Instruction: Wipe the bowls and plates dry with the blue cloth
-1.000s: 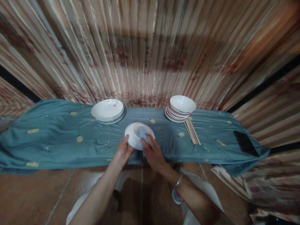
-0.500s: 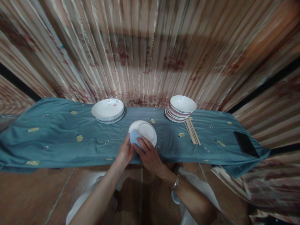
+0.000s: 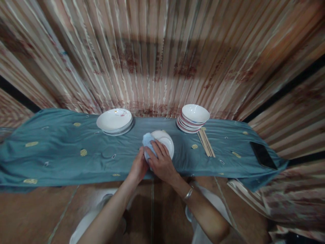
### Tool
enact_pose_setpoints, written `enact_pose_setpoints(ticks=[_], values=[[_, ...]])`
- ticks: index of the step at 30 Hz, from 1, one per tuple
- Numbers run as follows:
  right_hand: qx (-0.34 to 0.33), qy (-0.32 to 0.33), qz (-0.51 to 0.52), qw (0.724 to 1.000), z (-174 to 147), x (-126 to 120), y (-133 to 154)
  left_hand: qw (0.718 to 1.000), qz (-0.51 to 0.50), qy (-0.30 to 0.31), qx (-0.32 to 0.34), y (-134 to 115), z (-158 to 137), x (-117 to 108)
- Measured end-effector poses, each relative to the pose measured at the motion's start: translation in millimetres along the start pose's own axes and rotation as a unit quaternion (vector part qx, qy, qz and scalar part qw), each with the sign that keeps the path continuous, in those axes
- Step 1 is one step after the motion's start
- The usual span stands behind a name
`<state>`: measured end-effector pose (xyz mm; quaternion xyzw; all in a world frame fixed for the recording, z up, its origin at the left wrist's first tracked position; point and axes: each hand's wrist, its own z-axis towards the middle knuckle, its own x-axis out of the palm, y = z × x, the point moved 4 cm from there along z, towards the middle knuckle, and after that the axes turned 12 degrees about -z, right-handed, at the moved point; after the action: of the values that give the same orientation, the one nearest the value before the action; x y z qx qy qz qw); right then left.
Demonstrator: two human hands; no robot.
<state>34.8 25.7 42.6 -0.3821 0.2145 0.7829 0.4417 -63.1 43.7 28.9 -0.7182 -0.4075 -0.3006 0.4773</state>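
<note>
A white plate (image 3: 168, 139) is held up over the front of the table, its ring-shaped foot showing, so its underside seems to face me. My left hand (image 3: 139, 166) grips the plate at its lower left edge, thumb up. Spread across a light blue cloth (image 3: 148, 139), my right hand (image 3: 161, 162) presses it against the plate's left side. The cloth covers that part of the plate. Where the left fingers reach beneath is hidden.
Stacked white plates (image 3: 114, 120) stand at the back left of the cloth-covered table (image 3: 61, 162). Back right is a stack of bowls (image 3: 194, 115), with chopsticks (image 3: 206, 143) in front. A black phone (image 3: 263, 155) lies near the right end. A striped curtain (image 3: 152, 61) hangs behind.
The blue cloth and my right hand have slid up along the plate's left side. The plate has shifted slightly right. The whole view has moved a little.
</note>
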Motion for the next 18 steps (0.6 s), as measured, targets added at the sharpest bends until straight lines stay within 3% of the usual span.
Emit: enact_pose_setpoints(ticks=[6,18], values=[[0.046,0.005,0.058,0.997,4,3,-15,0.999,0.036,0.032,-0.011,3,0,-2],[0.062,0.013,0.144,0.988,11,-9,-33,0.993,0.08,0.067,-0.054,3,-10,3]])
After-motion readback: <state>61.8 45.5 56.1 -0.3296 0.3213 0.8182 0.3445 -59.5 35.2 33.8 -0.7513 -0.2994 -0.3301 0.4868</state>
